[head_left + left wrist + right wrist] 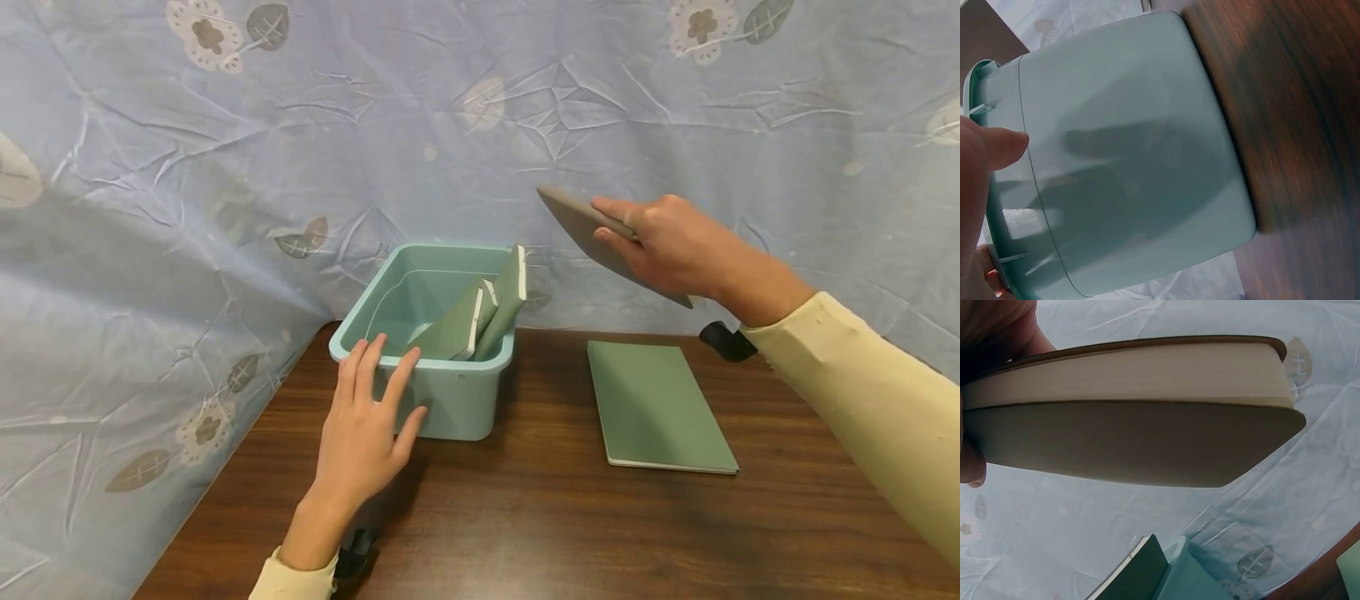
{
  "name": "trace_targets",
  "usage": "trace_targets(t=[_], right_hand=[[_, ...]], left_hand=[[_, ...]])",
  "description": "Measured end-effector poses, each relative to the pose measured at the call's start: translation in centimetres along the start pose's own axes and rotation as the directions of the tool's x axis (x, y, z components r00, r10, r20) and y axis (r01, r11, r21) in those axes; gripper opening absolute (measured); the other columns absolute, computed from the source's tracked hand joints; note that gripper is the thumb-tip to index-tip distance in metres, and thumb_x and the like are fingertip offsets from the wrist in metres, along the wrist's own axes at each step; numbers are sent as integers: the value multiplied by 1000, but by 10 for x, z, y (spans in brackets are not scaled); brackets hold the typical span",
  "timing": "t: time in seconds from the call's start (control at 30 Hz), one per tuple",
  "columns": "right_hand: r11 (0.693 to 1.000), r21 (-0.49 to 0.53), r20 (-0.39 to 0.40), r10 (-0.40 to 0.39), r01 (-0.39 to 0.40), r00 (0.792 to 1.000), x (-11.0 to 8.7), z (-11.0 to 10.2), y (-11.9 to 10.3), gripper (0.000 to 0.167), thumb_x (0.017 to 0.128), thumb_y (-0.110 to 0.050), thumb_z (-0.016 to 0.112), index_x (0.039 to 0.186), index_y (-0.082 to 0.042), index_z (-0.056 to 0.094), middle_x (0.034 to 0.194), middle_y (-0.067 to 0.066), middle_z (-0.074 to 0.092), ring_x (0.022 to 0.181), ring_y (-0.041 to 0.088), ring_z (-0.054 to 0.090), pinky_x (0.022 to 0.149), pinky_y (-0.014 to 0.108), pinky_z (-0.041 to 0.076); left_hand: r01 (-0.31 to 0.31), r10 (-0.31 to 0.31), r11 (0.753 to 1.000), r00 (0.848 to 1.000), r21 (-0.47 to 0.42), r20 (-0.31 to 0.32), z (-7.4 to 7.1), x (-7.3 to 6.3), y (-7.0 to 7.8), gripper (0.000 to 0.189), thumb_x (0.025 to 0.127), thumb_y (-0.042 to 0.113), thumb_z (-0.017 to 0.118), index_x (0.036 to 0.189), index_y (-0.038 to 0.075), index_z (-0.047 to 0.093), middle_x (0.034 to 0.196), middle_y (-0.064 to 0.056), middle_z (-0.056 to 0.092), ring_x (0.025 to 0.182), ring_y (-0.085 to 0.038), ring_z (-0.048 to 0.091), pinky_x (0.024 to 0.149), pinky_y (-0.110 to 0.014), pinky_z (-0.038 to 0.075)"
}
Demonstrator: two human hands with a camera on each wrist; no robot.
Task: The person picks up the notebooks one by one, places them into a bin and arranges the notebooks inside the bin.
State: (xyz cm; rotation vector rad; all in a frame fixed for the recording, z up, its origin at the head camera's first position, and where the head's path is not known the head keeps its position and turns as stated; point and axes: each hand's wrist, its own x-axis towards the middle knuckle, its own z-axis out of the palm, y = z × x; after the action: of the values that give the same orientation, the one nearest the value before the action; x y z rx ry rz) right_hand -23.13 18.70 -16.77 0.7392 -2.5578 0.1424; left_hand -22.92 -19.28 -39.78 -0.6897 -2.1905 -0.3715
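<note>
In the head view my right hand (678, 246) pinches a grey-brown book (581, 227) between thumb and fingers, up in the air right of the bin. The right wrist view shows the book's cream page edges between its two covers. My left hand (363, 442) is at the near rim of a light teal plastic bin (457, 404), its fingers spread and fairly straight, the thumb (1007, 147) along the outer wall. Several green books (450, 327) lean inside the bin toward its right side, the tallest (508, 304) rising above the rim.
A green book (660, 404) lies flat on the dark wooden table (555, 517), right of the bin. Pale blue cloth (420, 150) with flower and leaf prints hangs behind the table and along its left side. A black strap (726, 342) shows at my right wrist.
</note>
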Motion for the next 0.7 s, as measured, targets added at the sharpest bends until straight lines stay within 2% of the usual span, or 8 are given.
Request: trace_targets(t=[0.13,0.27,0.7], right_hand=[[1000,-7,-6,-9,9,1000,2,1,-4,47,109,-18,59,152,0,56,110,29,78,93,45,75,90,58,59],[1000,-6,-5,-3,3,1000,5,2,-10,47,109,-19,58,152,-1,56,112,28,78,95,44,75,90,57,59],[998,-9,-19,-55,54,998,22,5,-29,47,110,-20,57,153,-2,54,115,26,77,97,42,74,91,56,59]], left_hand=[[-14,14,1000,1000,0,-20,0,1,-1,77,90,25,81,159,17,48,164,-30,38,152,-50,35,124,-67,33],[-30,30,1000,998,0,-50,0,1,-2,78,88,23,82,158,15,49,162,-31,40,150,-51,37,122,-68,35],[-30,30,1000,998,-3,-48,0,0,-2,78,88,22,82,158,16,49,163,-31,39,151,-51,36,122,-69,35]])
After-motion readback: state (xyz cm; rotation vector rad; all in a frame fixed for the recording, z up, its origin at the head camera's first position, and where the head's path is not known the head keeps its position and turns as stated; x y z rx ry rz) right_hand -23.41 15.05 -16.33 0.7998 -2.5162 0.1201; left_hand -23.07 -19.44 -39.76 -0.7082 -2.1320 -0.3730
